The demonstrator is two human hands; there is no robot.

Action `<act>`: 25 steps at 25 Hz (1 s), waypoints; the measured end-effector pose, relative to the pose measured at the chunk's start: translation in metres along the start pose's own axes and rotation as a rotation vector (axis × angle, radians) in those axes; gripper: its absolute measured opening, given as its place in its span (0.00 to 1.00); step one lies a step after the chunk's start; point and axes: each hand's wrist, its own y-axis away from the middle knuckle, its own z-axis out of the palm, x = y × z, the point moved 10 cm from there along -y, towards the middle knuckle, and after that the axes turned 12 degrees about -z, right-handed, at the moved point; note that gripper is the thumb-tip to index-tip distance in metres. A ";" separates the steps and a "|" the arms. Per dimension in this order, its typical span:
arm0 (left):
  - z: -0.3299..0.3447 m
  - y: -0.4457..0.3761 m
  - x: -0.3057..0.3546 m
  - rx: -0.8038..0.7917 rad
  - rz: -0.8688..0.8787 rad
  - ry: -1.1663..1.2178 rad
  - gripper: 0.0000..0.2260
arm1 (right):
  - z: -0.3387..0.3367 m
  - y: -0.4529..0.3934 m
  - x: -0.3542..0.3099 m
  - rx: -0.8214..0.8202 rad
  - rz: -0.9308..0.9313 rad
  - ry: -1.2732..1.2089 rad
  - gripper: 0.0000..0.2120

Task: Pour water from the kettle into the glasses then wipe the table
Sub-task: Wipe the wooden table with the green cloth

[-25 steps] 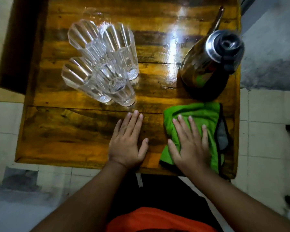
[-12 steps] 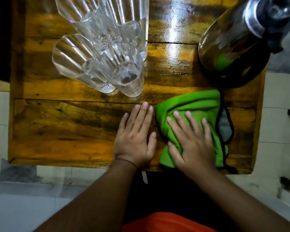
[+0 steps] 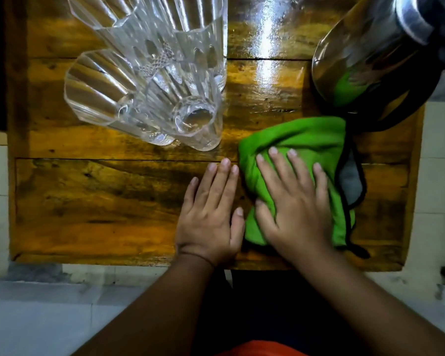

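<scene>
— While both hands lie on the table (image 3: 93, 201), which one has the cloth?

— The right hand (image 3: 297, 209). It rests flat on the green cloth (image 3: 301, 134), fingers straight and slightly spread, pressing down without curling round it.

— And the left hand (image 3: 211, 214)?

— Just left of the cloth, palm down on bare wood, fingers straight and close together, holding nothing. Its thumb lies just beside the cloth's left edge; whether they touch I cannot tell.

— Where is the kettle (image 3: 375, 55)?

— Beyond the cloth, toward the table's far right corner. It is shiny steel with a dark top, and the cloth's green shows mirrored in its side.

— The glasses (image 3: 149, 80)?

— Clear, ribbed, clustered together beyond and to the left of the cloth, across from the kettle. Any water level in them is too hard to read.

— Anything else about the cloth?

— A black-trimmed grey part (image 3: 351, 183) shows at its right edge.
</scene>
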 end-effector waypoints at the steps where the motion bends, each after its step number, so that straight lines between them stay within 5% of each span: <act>1: 0.000 0.000 -0.001 0.003 -0.002 0.003 0.30 | 0.004 0.019 -0.004 -0.011 -0.018 0.001 0.35; 4: 0.001 0.000 -0.001 0.003 0.004 0.009 0.30 | 0.012 0.040 -0.006 -0.027 -0.044 0.007 0.32; 12: 0.001 0.001 -0.002 -0.011 0.005 0.035 0.33 | -0.012 -0.063 0.000 0.072 0.001 -0.011 0.30; 20: 0.000 0.003 -0.005 -0.016 0.005 0.166 0.32 | 0.013 0.033 -0.027 0.076 0.032 0.011 0.29; 25: -0.007 0.007 -0.011 -0.078 0.034 0.343 0.29 | 0.002 -0.025 -0.021 0.065 0.080 0.005 0.30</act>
